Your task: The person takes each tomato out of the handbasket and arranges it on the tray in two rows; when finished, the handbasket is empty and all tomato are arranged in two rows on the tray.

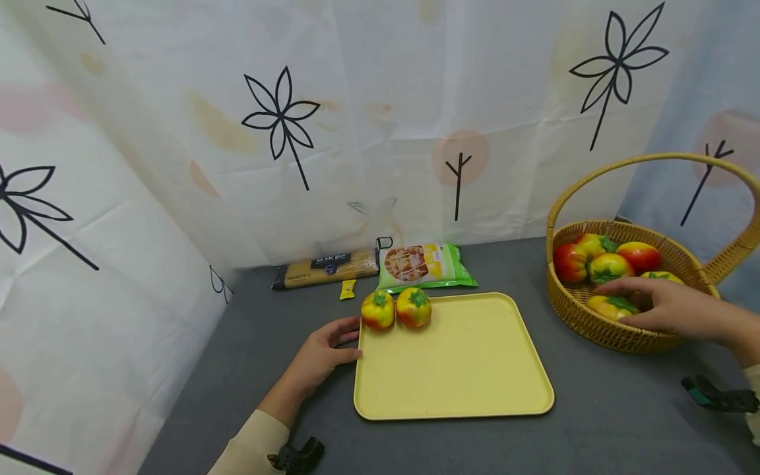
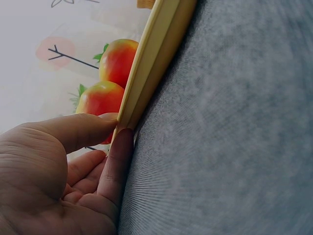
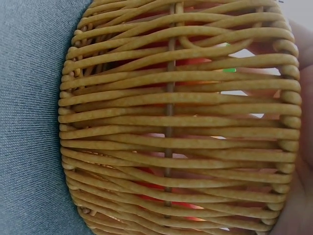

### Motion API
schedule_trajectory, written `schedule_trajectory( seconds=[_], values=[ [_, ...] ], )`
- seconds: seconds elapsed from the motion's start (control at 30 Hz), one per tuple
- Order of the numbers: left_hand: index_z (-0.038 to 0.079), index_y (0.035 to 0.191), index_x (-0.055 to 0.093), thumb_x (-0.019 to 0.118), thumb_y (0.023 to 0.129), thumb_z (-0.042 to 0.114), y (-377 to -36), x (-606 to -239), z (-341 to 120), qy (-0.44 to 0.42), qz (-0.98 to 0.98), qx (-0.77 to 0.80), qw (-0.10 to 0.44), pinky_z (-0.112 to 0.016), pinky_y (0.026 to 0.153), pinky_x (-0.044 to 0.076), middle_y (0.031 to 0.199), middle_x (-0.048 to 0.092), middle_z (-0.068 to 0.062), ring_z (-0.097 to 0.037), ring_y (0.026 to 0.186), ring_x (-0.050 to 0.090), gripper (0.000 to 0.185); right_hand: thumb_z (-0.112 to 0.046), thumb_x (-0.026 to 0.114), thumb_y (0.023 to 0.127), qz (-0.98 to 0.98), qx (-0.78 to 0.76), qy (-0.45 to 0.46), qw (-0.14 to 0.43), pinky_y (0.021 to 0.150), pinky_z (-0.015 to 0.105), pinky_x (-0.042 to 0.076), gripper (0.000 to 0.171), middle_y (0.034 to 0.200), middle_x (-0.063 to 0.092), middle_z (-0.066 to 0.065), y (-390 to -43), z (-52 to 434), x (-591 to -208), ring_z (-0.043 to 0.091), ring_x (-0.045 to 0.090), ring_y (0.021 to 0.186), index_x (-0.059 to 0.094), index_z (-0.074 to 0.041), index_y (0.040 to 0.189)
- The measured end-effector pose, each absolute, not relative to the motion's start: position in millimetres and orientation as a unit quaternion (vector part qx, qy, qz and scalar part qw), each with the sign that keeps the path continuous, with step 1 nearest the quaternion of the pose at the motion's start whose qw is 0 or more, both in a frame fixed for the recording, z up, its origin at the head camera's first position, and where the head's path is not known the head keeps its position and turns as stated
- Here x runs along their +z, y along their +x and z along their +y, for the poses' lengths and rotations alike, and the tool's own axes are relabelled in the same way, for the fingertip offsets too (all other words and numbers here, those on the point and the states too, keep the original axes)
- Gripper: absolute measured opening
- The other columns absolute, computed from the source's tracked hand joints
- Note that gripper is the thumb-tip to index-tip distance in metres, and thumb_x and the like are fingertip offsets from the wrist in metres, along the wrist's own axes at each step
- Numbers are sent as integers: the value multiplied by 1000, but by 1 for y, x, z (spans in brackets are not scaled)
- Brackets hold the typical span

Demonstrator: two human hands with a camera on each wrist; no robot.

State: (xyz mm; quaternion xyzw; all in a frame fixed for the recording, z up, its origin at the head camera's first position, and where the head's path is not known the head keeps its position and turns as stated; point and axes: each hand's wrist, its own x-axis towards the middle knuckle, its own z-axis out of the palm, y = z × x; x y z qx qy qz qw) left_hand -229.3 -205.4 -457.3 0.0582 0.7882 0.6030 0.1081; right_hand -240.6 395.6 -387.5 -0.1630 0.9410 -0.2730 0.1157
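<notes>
Left hand [image 1: 323, 349]: pinches the tray [image 1: 457, 369] edge.
Tray fruits [image 1: 413, 307]: two, far-left corner; tilting could roll them.
Right hand [image 1: 677, 307]: curves over a fruit [image 1: 602, 307] inside the basket [image 1: 600, 335]; grip unclear, loose fingers could drop it.
Handle [image 1: 653, 157]: could snag the lift.

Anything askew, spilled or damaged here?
Nothing stands out. The basket stands upright, two fruits sit together in the far-left corner of the tray, and no spill or damage is visible.
</notes>
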Motion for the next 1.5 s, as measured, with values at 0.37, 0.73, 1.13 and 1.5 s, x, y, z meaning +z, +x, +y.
schedule_trajectory(
  seconds=[0.37,0.73,1.13,1.5],
  values=[
    [0,159,53,85,95,4,-230,-459,-206,64,786,605,109,-43,109,52,160,53,-16,-35,142,55,71,-23,83,100,950,-283,-122,40,90,74,51,66,138,55,41,-231,394,-386,58,54,118,52,11,148],
    [-1,159,52,84,95,3,-230,-462,-208,67,784,608,109,-42,108,53,160,53,-17,-35,142,55,71,-24,78,105,935,-342,-96,-1,91,84,41,67,154,30,43,-227,395,-391,70,39,124,44,6,154],
    [-1,159,53,85,95,4,-231,-460,-208,65,785,607,108,-42,108,53,160,53,-17,-35,142,55,71,-20,84,100,928,-356,-103,-45,92,82,38,75,157,30,42,-223,381,-386,70,33,131,43,5,158],
    [-1,158,53,85,95,4,-230,-458,-206,63,786,605,110,-43,109,52,159,54,-17,-35,141,56,71,-6,86,96,915,-360,-165,-68,67,23,55,74,151,40,30,-226,359,-373,35,56,114,46,2,158]
  ],
)
